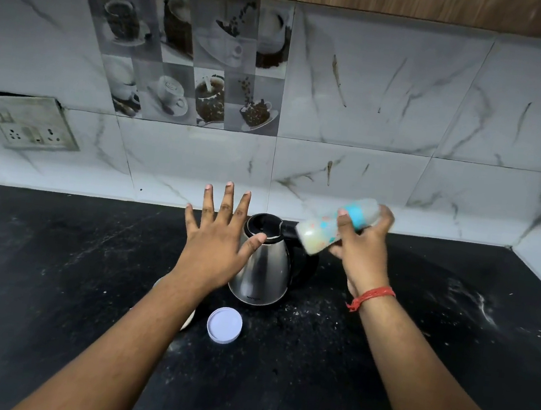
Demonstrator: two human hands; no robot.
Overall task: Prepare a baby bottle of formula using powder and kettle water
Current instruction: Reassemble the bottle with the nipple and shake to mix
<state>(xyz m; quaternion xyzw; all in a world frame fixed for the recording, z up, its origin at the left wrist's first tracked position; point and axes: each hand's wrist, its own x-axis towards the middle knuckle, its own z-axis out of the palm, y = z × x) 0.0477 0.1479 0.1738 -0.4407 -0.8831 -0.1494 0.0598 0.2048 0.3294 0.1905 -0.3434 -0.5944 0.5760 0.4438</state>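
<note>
Head view. Right grip [361,246]: fingers and thumb curled round the baby bottle [338,225], held tilted in the air, blurred; pale contents show at its lower left end, blue band just under the fingers. Red thread [372,295] on that wrist. Left grip [221,233]: fingers spread flat, holding nothing, hovering over the black desk [50,263]. Steel kettle [263,265] stands between the two grips, below the bottle; left thumb overlaps its rim, contact cannot be told. White lid [224,324] lies on the desk nearer the camera than the left grip, beside the forearm.
</note>
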